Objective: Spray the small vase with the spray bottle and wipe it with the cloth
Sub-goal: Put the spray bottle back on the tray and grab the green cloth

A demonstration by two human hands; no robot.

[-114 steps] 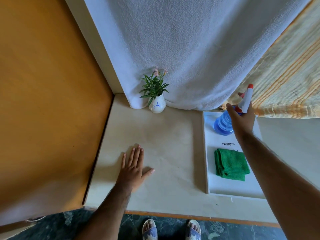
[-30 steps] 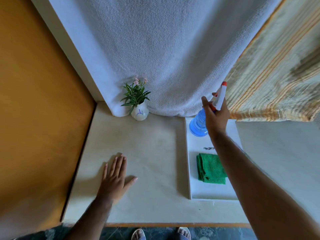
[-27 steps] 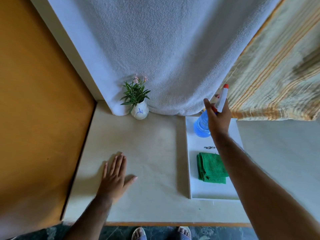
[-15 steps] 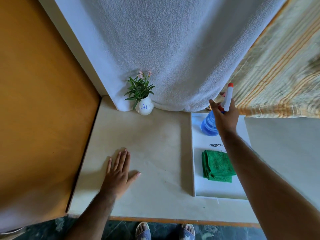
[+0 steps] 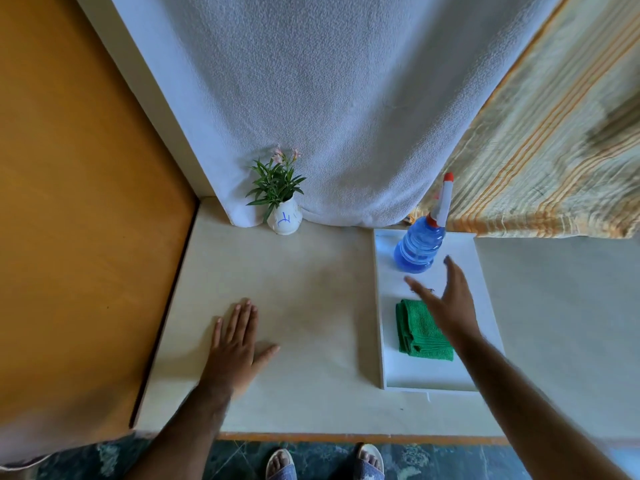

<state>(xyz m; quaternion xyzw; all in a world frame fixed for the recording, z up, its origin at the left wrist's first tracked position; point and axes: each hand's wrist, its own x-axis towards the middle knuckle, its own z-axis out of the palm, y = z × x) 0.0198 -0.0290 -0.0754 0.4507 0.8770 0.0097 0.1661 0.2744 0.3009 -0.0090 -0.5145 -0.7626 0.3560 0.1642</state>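
Right hand (image 5: 446, 299), open and empty, hovers above the cloth (image 5: 420, 330) on the tray (image 5: 481, 306), right of centre. Spray bottle (image 5: 420, 245) stands behind. Left hand (image 5: 235, 344) lies flat, lower centre. Vase (image 5: 285, 220): upper centre.

Even, soft daylight; tabletop (image 5: 311, 289) evenly lit. Faint shadow left of the white tray (image 5: 485, 341). Right hand (image 5: 446, 303) motion-blurred. Wide-angle bending toward the frame edges. No glare.
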